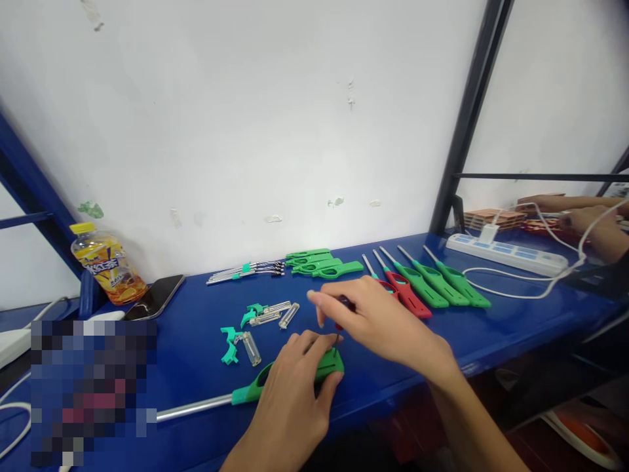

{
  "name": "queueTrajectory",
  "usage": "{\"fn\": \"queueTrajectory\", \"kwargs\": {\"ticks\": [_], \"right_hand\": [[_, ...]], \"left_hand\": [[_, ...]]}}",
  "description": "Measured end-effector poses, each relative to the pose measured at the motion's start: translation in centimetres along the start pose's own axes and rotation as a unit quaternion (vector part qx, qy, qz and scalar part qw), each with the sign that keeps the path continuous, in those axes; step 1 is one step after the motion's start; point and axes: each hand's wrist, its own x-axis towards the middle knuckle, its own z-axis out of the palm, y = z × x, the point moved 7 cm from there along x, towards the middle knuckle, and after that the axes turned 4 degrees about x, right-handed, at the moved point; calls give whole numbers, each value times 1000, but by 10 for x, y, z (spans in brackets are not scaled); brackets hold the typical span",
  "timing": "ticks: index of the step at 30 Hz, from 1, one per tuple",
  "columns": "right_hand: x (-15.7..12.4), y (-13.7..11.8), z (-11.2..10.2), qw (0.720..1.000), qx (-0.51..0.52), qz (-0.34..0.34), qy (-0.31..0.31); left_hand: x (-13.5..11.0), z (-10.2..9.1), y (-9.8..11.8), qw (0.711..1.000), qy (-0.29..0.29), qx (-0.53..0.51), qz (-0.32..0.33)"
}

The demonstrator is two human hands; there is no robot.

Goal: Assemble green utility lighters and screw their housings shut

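Observation:
My left hand (297,387) presses a green gas lighter (248,392) down near the table's front edge, fingers and thumb around its handle. The lighter's long metal tube points left. Closed around a small dark-handled screwdriver (346,303), my right hand (381,320) keeps the tool upright. Its thin shaft meets the handle's right end; the exact tip contact is too small to tell. Behind my left hand lie clear fuel tanks (289,316) and teal triggers (230,344). Farther back are green handle shells (322,265) and a bundle of metal tubes with wires (246,270).
Several red and green lighters (432,285) lie in a row at the right. Beyond them is a white power strip (508,254) with a cable. A drink bottle (109,265) and a phone (156,296) are at the left. Another person's hands (597,229) show far right.

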Motion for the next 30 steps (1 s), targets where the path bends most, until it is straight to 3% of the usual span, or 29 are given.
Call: {"fn": "queueTrajectory", "kwargs": {"ticks": [6,14,19,24,30], "right_hand": [[4,-7,16,999,43,3,-30],[-11,-1,-2,986,135,-3,-99],[-13,8,-12,979,189,25,-78],[-15,15,-20,987,149,67,6],[-22,10,-21,978,183,78,-61]], "left_hand": [[5,-1,-3,1000,20,-20,3],[4,1,-3,1000,20,-17,12],[5,2,-3,1000,14,-16,14],[6,3,-4,1000,9,-19,9],[5,4,-5,999,1,-31,14]]}}
